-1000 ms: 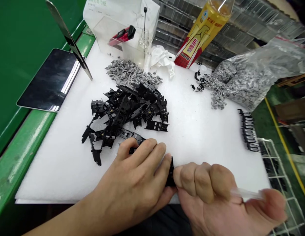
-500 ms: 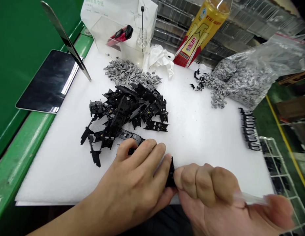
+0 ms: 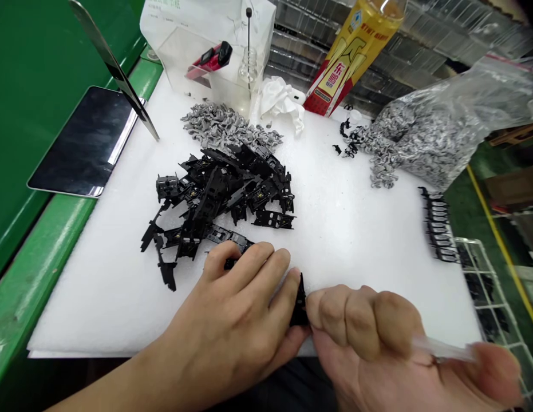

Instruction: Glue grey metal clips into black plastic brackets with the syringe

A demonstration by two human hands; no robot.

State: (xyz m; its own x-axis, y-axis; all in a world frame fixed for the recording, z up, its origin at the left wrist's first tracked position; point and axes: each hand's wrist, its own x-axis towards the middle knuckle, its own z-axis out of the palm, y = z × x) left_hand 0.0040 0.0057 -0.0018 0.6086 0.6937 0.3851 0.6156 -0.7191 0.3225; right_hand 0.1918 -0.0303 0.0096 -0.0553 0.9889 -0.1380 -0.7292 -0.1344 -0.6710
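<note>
Right now both my hands sit at the near edge of the white foam mat (image 3: 356, 229), meeting over one small black part (image 3: 299, 302). My left hand (image 3: 240, 309) is curled around it from the left, fingers folded over the top, so most of the piece is hidden; only a narrow upright edge shows between my two hands. My right hand (image 3: 378, 343) is clenched, knuckles up, the first knuckle touching that black edge. Between its thumb and fingers it pinches a thin clear stick (image 3: 442, 349), which is blurred; I cannot tell what it is or where its tip ends. The thumb itself is partly cut off by the bottom right corner.

Just beyond my left fingers lies a tangled heap of black parts (image 3: 223, 194), and one of them runs under my fingertips, its end covered. Farther off is a loose pile of grey pieces (image 3: 225, 123). At the far right a clear bag (image 3: 429, 137) holds more grey bits, too small to make out singly. A row of black pieces (image 3: 438, 226) lines the mat's right edge beside a wire basket (image 3: 485, 274), which is cut off by the frame. A yellow bottle (image 3: 352, 51) leans at the far side, its top out of view. A dark tablet (image 3: 83, 140) lies to the left, off the mat.
</note>
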